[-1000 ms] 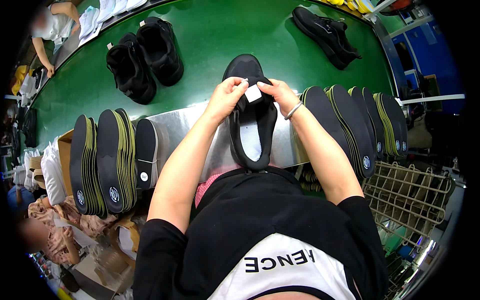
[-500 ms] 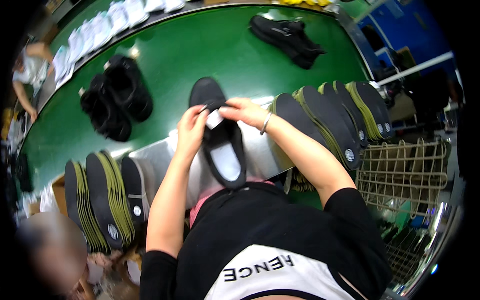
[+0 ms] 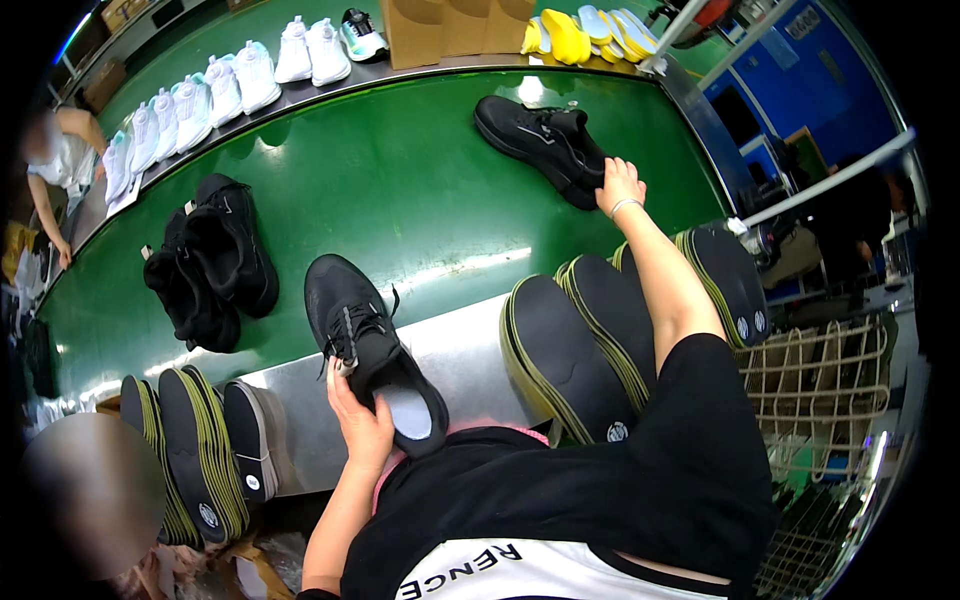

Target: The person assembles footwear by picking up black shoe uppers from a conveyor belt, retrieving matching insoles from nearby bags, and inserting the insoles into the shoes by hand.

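A black lace-up shoe [image 3: 335,295] with a pale insole rests near my body, toe pointing away, partly over the metal table edge. My left hand [image 3: 362,420] grips it at the tongue and collar, thumb by the opening. My right arm is stretched to the far right, where my right hand [image 3: 622,186] closes over the heel of another black shoe [image 3: 530,135] lying on the green surface. To the left, a pair of black shoes [image 3: 225,245] stands side by side.
Stacked black insoles with green edges stand at the near left [image 3: 205,450] and near right [image 3: 575,340]. A wire rack [image 3: 820,390] is at right. White shoes [image 3: 190,105], cardboard boxes [image 3: 455,30] and yellow insoles [image 3: 565,38] line the far ledge. Another person [image 3: 70,165] is at far left.
My right hand has left the near shoe's tongue and reached out to the far-right shoe. My left hand stays on the near shoe. The view has shifted, showing more of the far ledge.
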`<control>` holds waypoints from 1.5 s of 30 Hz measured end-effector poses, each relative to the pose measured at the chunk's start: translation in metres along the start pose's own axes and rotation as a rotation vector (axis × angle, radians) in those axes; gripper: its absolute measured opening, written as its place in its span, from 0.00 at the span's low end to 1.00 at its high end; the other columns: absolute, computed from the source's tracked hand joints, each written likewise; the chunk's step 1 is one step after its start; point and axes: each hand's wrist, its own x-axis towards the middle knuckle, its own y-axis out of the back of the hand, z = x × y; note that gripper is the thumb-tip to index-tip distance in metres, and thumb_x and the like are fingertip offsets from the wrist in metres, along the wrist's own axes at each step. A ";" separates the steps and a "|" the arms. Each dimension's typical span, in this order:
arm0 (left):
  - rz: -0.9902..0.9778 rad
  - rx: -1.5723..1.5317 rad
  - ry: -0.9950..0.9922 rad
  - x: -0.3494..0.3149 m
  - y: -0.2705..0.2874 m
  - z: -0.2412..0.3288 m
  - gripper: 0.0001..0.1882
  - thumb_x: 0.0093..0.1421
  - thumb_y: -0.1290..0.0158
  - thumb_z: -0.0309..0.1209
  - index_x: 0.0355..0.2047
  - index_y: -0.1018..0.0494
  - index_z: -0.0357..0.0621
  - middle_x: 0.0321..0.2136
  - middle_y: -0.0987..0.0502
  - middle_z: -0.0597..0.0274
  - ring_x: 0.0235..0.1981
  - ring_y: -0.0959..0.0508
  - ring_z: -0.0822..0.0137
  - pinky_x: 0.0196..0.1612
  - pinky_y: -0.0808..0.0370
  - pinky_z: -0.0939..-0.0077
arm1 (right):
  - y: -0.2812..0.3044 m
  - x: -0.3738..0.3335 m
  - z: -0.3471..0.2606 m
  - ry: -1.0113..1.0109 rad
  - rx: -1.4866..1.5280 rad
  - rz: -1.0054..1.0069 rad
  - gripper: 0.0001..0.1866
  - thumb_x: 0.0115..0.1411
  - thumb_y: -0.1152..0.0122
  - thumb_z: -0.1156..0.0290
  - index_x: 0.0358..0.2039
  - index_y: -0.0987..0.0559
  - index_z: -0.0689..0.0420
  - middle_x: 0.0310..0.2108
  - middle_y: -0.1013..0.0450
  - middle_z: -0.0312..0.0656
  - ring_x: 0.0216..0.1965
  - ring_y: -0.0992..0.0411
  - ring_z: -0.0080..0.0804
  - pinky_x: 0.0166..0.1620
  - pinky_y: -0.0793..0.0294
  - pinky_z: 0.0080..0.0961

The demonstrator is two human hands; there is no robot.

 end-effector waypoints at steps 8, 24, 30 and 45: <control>0.050 -0.548 0.589 -0.005 -0.016 -0.002 0.41 0.41 0.55 0.18 0.56 0.60 0.39 0.53 0.50 0.42 0.54 0.45 0.50 0.55 0.47 0.66 | -0.011 0.029 -0.011 0.232 -0.399 -0.307 0.20 0.47 0.49 0.70 0.44 0.31 0.50 0.46 0.36 0.34 0.52 0.45 0.33 0.51 0.47 0.40; -0.054 -0.331 0.690 -0.040 0.095 -0.073 0.31 0.41 0.60 0.17 0.50 0.43 0.40 0.44 0.33 0.51 0.47 0.34 0.62 0.51 0.43 0.77 | 0.126 -0.146 -0.150 0.991 0.389 -0.261 0.16 0.48 0.49 0.61 0.22 0.25 0.63 0.25 0.31 0.55 0.28 0.30 0.48 0.31 0.30 0.38; 0.367 0.382 -0.117 -0.024 0.113 0.003 0.29 0.43 0.56 0.19 0.50 0.44 0.36 0.50 0.42 0.48 0.53 0.44 0.54 0.55 0.49 0.65 | 0.111 -0.294 -0.156 1.026 0.262 -0.377 0.14 0.50 0.49 0.61 0.23 0.28 0.61 0.24 0.35 0.47 0.23 0.31 0.42 0.31 0.33 0.34; -0.286 -0.140 -0.215 0.049 -0.016 0.026 0.26 0.45 0.49 0.24 0.46 0.42 0.40 0.37 0.31 0.51 0.42 0.33 0.53 0.46 0.37 0.63 | 0.065 -0.250 -0.158 0.636 1.051 -0.010 0.20 0.43 0.39 0.67 0.37 0.33 0.59 0.37 0.35 0.46 0.40 0.37 0.44 0.44 0.38 0.33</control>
